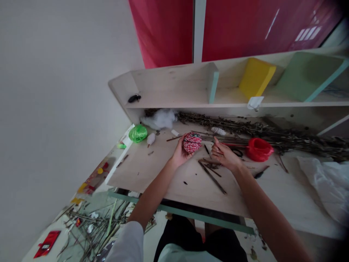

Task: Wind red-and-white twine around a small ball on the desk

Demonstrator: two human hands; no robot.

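My left hand (181, 155) is wrapped round a ball of red and white twine (192, 142), with some dark strands on it, held just above the desk. To its right, my right hand (224, 154) is closed with the fingers curled together and the thumb pointing up. Anything inside those fingers is too small to make out. Below and between the hands lie short broken twigs (214, 177). Close beyond my right hand rest black-handled scissors (237, 153) and a roll of red plastic string (259, 149).
Dried stalks (245, 128) run along the desk's back, under a shelf (174, 100). White stuffing (163, 119), a green string roll (137, 133) and a white thread spool (218, 131) lie left and behind. A clear plastic bag (327, 182) is at right. Sticks (95, 225) litter the floor.
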